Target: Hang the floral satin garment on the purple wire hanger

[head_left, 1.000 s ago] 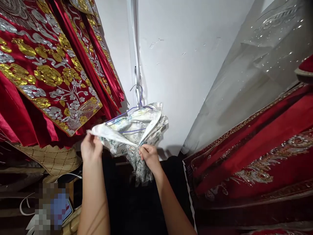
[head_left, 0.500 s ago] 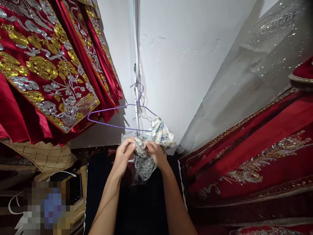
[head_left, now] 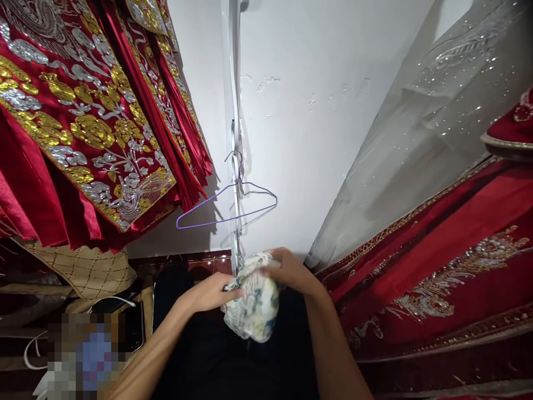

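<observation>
A bunched white garment with a blue, green and yellow pattern [head_left: 252, 305] is held between my hands, low in front of my dark-clothed lap. My left hand [head_left: 219, 291] grips its left edge, thumb lying over the cloth. At the upper right, my right hand [head_left: 287, 269] grips the same garment, its fingers partly hidden and slightly blurred. Beyond my hands, a bare purple wire hanger [head_left: 208, 222] hangs by its hook from a white metal rail [head_left: 233, 139] on the wall. What kind of garment it is, I cannot tell.
Red gowns with gold and silver embroidery [head_left: 95, 128] hang at the left. A sheer sparkly white fabric [head_left: 400, 122] and a red beaded garment [head_left: 416, 278] flank the right. Quilted beige cloth [head_left: 83, 272] and a white cable [head_left: 112, 300] lie at lower left.
The patterned garment has come off the purple hanger and moved down toward me in both hands. The hanger now hangs bare. The view has shifted slightly.
</observation>
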{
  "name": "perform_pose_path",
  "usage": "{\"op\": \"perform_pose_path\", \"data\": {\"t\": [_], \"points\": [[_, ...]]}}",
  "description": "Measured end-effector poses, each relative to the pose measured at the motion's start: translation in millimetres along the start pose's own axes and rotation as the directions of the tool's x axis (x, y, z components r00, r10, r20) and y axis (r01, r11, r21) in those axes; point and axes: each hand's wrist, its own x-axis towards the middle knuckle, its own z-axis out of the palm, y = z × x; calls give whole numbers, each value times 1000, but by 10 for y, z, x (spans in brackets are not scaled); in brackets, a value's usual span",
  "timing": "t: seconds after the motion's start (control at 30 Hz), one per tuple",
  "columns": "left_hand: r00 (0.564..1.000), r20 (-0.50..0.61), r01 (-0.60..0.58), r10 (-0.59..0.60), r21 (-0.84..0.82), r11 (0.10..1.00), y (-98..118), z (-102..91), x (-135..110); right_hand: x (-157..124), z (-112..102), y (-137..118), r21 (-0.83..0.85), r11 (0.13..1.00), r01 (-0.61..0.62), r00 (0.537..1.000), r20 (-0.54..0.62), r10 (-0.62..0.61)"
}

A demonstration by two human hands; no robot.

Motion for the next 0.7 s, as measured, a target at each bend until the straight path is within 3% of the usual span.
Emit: {"op": "perform_pose_path", "data": {"t": [0.03,0.1,0.17,0.2,0.23,0.3,0.4,0.5,0.6,0.7], "points": [[997,73,14,-17,37,999,-54,-58,-46,58,-57,0,-80,996,30,988,-151,-42],[984,166,47,-59,76,996,-115,-219,-110,274,-120,10,-189,976,104,883,-435,-178],[997,13,81,-82,93,992,-127,-415,-135,584,-123,34,-199,961,194,745,-607,-277],[993,-79,98,-91,93,991,-124,-516,-139,746,-110,56,-178,956,234,704,-647,-293],[983,-157,114,-99,86,990,-123,-614,-143,896,-95,87,-152,955,253,697,-656,-289],[965,-227,147,-130,60,987,-149,-789,-168,1110,-67,179,-131,964,233,758,-597,-264],[961,-154,242,-231,62,968,-309,-964,-249,1157,-69,353,-220,961,170,853,-456,-255],[939,-146,328,-312,102,939,-553,-1020,-286,988,-132,452,-305,941,148,847,-452,-279],[928,-331,256,-173,228,939,-647,-1049,-184,821,-228,407,-329,931,156,826,-473,-306],[899,-436,178,36,439,881,-462,-1148,18,738,-297,296,-284,946,154,823,-493,-282]]}}
